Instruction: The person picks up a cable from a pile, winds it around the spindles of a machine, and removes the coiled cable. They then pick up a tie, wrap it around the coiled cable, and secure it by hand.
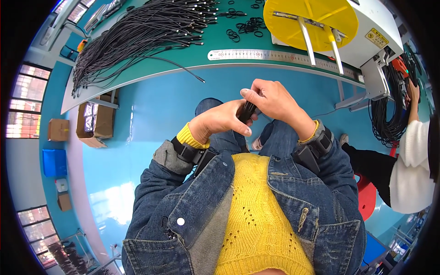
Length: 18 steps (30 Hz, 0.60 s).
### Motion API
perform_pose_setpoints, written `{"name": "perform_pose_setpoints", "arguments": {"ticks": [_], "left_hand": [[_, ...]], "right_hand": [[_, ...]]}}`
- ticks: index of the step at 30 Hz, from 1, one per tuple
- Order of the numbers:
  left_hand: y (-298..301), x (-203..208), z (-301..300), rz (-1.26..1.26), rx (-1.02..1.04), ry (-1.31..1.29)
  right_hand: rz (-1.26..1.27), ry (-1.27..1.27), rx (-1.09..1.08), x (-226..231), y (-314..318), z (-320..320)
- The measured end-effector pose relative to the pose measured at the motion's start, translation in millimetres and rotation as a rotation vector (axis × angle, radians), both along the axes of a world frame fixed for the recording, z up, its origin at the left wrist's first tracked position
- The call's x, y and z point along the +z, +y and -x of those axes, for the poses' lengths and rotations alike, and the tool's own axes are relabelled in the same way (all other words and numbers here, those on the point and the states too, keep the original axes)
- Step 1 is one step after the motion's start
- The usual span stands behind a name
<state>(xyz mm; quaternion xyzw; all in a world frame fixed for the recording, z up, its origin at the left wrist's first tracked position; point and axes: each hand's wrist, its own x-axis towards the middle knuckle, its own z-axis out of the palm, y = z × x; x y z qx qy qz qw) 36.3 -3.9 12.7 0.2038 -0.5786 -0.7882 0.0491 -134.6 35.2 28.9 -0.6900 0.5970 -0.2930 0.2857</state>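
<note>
Over my lap, both hands meet around a small bundle of black cable [248,111]. My left hand [224,118] wraps it from the left, thumb stretched along its near side. From above and the right, my right hand [275,101] bends its fingers over the top of the bundle, thumb and index finger close together. Whether a band lies between those fingers is hidden. Most of the bundle is covered by my hands. Beyond them, a loose cable end [195,77] hangs over the table's front edge.
On the green table [151,68] lie a large pile of black cables [146,32], black rubber bands [252,26] and a steel ruler [275,56]. A machine with a yellow disc [311,18] and two rods stands right. At far right, a co-worker [412,160] sits near hanging cable coils [387,110].
</note>
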Motion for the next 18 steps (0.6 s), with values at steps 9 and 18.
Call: {"name": "perform_pose_setpoints", "arguments": {"ticks": [9, 18], "left_hand": [[12, -11, 19, 0.397, 0.172, -0.191], [2, -31, 7, -0.336, 0.153, -0.067]], "right_hand": [[-0.069, 0.294, -0.017, 3, -1, -16], [-0.218, -0.11, -0.064, -23, -3, 2]]}}
